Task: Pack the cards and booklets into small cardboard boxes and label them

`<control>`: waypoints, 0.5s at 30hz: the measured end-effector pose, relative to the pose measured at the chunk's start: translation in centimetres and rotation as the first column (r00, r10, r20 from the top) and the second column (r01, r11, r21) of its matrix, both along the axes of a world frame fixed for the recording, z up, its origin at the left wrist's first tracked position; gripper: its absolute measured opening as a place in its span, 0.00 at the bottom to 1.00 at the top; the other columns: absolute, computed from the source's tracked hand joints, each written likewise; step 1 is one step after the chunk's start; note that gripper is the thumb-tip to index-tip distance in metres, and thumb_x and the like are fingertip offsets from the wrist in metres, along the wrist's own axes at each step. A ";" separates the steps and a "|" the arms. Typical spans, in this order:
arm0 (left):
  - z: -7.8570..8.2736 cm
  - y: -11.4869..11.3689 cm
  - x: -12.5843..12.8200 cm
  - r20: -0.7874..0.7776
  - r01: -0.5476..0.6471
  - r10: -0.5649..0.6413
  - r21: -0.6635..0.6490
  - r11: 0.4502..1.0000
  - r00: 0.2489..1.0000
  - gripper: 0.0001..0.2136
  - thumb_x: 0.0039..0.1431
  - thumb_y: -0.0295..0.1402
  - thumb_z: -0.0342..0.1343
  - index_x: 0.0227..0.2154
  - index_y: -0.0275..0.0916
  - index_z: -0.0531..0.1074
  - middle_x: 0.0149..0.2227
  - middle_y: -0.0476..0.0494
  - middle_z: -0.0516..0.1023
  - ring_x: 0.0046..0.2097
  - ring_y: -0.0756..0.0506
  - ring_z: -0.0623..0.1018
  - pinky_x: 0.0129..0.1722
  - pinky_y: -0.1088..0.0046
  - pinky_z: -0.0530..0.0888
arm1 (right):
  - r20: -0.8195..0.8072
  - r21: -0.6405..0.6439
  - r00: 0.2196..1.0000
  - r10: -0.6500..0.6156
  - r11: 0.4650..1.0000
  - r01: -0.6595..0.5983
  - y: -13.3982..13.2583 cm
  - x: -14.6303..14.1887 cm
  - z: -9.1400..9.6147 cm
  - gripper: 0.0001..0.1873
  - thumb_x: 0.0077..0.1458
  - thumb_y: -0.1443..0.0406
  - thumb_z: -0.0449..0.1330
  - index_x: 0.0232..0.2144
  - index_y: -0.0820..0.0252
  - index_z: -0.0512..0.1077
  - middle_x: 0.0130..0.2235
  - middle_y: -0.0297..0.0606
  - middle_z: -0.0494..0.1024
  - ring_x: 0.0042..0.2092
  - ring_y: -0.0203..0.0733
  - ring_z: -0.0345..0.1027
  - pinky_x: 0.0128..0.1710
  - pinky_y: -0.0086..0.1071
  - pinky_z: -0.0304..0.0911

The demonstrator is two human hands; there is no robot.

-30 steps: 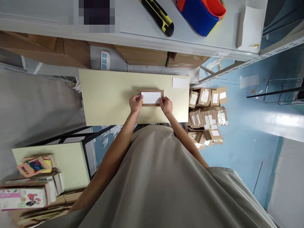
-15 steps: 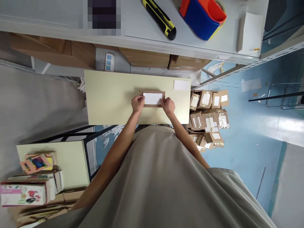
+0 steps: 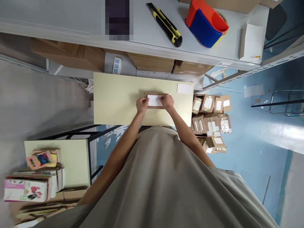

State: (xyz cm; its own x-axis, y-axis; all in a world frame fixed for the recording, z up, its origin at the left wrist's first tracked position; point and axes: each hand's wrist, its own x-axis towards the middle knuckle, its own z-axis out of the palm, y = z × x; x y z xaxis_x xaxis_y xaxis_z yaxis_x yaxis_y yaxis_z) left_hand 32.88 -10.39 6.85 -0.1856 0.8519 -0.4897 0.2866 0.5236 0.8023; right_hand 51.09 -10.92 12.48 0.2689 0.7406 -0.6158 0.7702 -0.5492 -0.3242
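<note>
A small flat cardboard box (image 3: 156, 107) lies on the pale yellow table in front of me, with a blank white label (image 3: 154, 100) over its top face. My left hand (image 3: 142, 105) is closed at the label's left end, thumb and fingertips pinching its edge near a small yellow mark. At the other end my right hand (image 3: 167, 101) is closed too, curled fingers and thumb on the label's right edge and covering that corner of the box. Whether the label is stuck down flat I cannot tell.
On the pale yellow table (image 3: 111, 101) another white label (image 3: 185, 88) lies at the far right. A grey shelf beyond holds a utility knife (image 3: 167, 27), a tape dispenser (image 3: 206, 25) and a paper stack (image 3: 251, 42). Labelled boxes (image 3: 211, 125) stand on the floor at right.
My right hand has shifted slightly up and over the label's right end, covering more of it. My left hand keeps its pinch at the left end. The whole view has shifted a little.
</note>
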 end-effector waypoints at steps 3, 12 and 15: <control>-0.5 0.0 0.0 -0.010 -0.007 0.007 -0.008 1.000 1.000 0.06 0.63 0.34 0.66 0.37 0.37 0.85 0.38 0.42 0.87 0.43 0.42 0.85 0.47 0.69 0.78 | -0.001 0.025 1.000 0.018 1.000 -0.018 0.4 -1.0 0.0 0.13 0.78 0.62 0.59 0.55 0.54 0.83 0.56 0.47 0.87 0.58 0.53 0.82 0.60 0.43 0.77; -1.6 -0.2 -0.1 -0.047 0.026 -0.024 0.036 0.999 0.999 0.05 0.64 0.35 0.65 0.38 0.40 0.83 0.39 0.42 0.88 0.45 0.41 0.86 0.51 0.66 0.80 | -0.070 -0.032 0.972 0.225 0.973 -0.227 0.6 -3.8 -0.4 0.10 0.75 0.60 0.64 0.50 0.56 0.85 0.56 0.48 0.89 0.60 0.55 0.83 0.58 0.38 0.76; -1.7 -0.5 0.2 -0.081 0.047 -0.040 0.084 0.995 0.996 0.03 0.65 0.31 0.63 0.38 0.40 0.81 0.40 0.42 0.87 0.44 0.42 0.85 0.52 0.65 0.80 | -0.001 -0.005 0.977 0.214 0.977 -0.214 1.2 -4.1 -0.9 0.16 0.79 0.57 0.58 0.51 0.58 0.84 0.56 0.52 0.88 0.59 0.56 0.84 0.57 0.39 0.76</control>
